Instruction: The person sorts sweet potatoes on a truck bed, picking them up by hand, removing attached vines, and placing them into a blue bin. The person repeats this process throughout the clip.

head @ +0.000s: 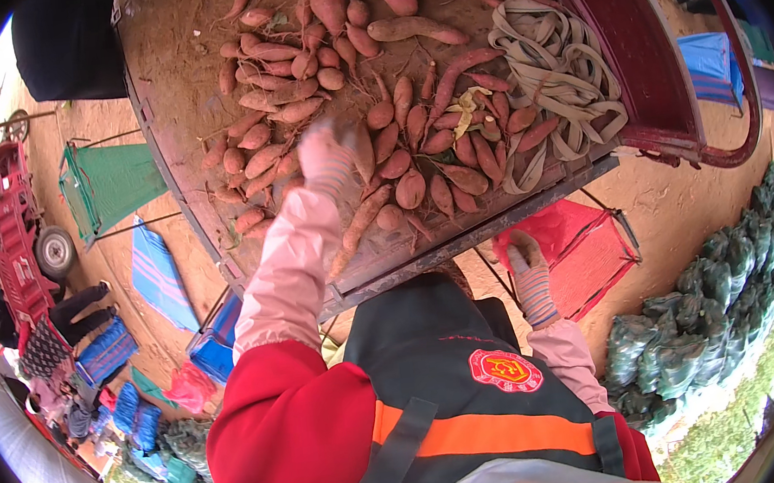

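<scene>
My left hand [326,155], in a striped glove, is blurred over the sweet potatoes [267,85] spread on the truck bed [181,66]. A sweet potato [364,151] lies right beside its fingers; whether the hand grips anything is unclear. Below the bed's near edge, my right hand [531,273], also gloved, is at the left side of a red mesh bag [584,257] stretched on a dark frame. Its fingertips overlap the red mesh, but their grip cannot be made out. A long sweet potato [363,223] points towards me near the edge.
A heap of webbing strap [556,78] lies by the bed's red side wall [626,44]. A green mesh bag [119,183] on a frame and a blue striped bag [159,274] are left. Filled dark green bags [688,324] stand right. A red cargo vehicle [19,228] and people are farther left.
</scene>
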`<state>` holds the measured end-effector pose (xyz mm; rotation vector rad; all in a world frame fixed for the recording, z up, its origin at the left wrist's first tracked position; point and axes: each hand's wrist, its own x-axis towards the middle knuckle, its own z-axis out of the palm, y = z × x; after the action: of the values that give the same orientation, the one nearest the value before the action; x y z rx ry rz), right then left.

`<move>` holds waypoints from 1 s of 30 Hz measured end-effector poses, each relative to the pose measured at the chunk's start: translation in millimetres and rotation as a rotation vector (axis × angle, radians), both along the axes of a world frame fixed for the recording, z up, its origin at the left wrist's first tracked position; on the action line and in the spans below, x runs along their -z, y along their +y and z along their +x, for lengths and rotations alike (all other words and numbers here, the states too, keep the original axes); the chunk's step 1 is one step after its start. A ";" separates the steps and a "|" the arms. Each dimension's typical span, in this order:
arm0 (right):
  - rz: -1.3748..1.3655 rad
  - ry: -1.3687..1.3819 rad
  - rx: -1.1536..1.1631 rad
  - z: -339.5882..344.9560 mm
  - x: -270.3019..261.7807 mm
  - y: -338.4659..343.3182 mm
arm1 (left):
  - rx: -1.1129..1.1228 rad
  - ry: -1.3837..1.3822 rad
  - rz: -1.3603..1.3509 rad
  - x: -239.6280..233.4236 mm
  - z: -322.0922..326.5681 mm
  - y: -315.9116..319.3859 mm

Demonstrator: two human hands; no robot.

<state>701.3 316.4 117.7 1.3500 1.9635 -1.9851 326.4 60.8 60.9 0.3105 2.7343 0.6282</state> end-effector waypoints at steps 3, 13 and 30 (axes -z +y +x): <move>-0.041 0.006 -0.029 -23.4 -5.9 -9.0 | -0.105 0.356 -0.334 8.9 -48.2 -21.1; -0.183 0.234 -0.256 -134.5 -13.4 -48.1 | -0.105 -0.068 0.202 -39.2 -24.4 -4.3; -0.801 -0.078 -0.255 -203.0 -21.7 -103.4 | -0.284 -0.426 -0.027 -24.7 -37.9 -148.1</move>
<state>498.3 213.0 139.5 0.8943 1.0184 -2.1622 288.5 -87.4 85.6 -0.2031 2.3843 0.6422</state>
